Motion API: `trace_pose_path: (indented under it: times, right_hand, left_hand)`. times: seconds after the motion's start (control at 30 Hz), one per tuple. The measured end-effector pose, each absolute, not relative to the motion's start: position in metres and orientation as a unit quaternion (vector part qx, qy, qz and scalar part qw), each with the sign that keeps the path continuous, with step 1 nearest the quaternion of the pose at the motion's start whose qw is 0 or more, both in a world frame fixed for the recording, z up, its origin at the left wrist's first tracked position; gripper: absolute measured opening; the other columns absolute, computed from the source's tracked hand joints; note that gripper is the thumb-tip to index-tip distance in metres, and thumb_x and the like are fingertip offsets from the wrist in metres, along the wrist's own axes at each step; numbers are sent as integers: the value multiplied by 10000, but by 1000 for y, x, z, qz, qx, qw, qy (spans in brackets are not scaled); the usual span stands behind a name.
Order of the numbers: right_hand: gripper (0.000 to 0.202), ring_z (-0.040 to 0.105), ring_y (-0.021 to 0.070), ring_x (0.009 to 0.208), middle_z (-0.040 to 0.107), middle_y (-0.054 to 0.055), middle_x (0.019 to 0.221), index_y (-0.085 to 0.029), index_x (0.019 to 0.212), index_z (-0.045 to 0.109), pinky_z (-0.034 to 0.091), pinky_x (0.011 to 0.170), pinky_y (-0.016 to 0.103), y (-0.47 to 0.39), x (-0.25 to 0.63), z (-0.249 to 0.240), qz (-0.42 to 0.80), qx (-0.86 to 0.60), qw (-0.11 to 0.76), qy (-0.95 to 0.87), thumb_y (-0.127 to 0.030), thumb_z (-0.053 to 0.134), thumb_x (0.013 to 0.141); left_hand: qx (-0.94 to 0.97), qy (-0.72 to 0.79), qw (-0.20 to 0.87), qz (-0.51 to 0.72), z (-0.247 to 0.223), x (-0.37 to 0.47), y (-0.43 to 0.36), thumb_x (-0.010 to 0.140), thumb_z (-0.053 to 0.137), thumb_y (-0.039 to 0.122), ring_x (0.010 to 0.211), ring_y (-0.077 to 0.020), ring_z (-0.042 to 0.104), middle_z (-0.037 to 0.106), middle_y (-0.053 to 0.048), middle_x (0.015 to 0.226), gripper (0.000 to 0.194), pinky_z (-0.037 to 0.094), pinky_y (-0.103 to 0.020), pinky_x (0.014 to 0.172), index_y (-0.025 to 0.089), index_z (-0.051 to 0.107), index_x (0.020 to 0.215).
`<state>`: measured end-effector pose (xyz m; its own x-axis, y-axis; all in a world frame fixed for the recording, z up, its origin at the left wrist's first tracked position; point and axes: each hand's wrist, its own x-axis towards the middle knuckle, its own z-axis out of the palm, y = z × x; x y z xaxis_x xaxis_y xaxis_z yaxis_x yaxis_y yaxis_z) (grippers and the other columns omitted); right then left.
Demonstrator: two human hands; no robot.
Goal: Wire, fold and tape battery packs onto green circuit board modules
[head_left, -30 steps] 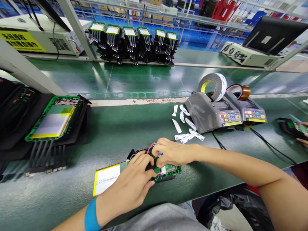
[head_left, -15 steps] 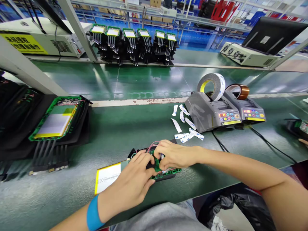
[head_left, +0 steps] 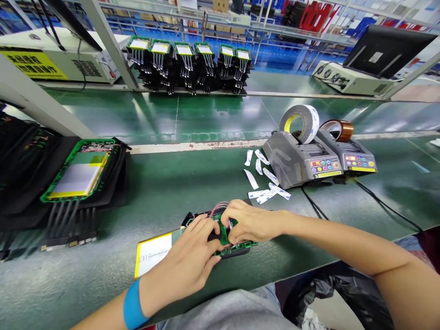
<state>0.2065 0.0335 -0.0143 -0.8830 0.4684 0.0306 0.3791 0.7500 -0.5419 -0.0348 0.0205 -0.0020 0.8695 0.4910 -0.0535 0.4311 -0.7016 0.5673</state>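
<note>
A green-edged electronic device casing (head_left: 245, 248) lies on the bench in front of me, partly covered by both hands. My left hand (head_left: 187, 254), with a blue wristband (head_left: 134, 306), has its fingers curled over the casing's left half and grips it. My right hand (head_left: 252, 223) reaches in from the right. Its fingers are pinched down into the casing, and whatever is between them is hidden. Thin pink wires (head_left: 218, 208) loop up behind the fingers. A flat battery pack (head_left: 154, 251) with yellow edges and a white label sticks out left of the casing, partly under my left hand.
Tape dispensers (head_left: 305, 160) with rolls on top stand at the right, beside scattered white tape strips (head_left: 266, 195). A similar device (head_left: 77, 172) with flat cables lies at the left. Stacked devices (head_left: 187, 66) line the back shelf. A black-lined bin (head_left: 338, 298) is below the edge.
Both hands stay almost in place on the casing, with the right fingers shifting slightly. At the far right, a dark device and another person's hand have gone out of view.
</note>
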Motion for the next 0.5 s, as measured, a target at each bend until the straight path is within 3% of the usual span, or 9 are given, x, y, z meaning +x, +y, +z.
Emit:
trace_pose_path:
  times: [0.37, 0.5]
  right_hand:
    - [149, 380, 202, 1030, 481, 49, 1098, -207, 758, 715, 336, 925, 348, 54, 218, -4, 330, -221, 30, -917, -229, 613, 864]
    - [128, 408, 190, 1035, 470, 56, 1109, -187, 750, 695, 377, 919, 329, 53, 223, -2, 349, -251, 48, -902, -190, 618, 852]
  left_hand:
    - [918, 254, 300, 49, 0, -32, 22, 853, 523, 151, 1102, -229, 434, 485, -33, 1072, 121, 304, -515, 1068, 225, 606, 901]
    - [920, 252, 292, 67, 1, -32, 22, 834, 541, 132, 1076, -233, 451, 492, -34, 1045, 137, 356, -504, 1037, 226, 617, 899]
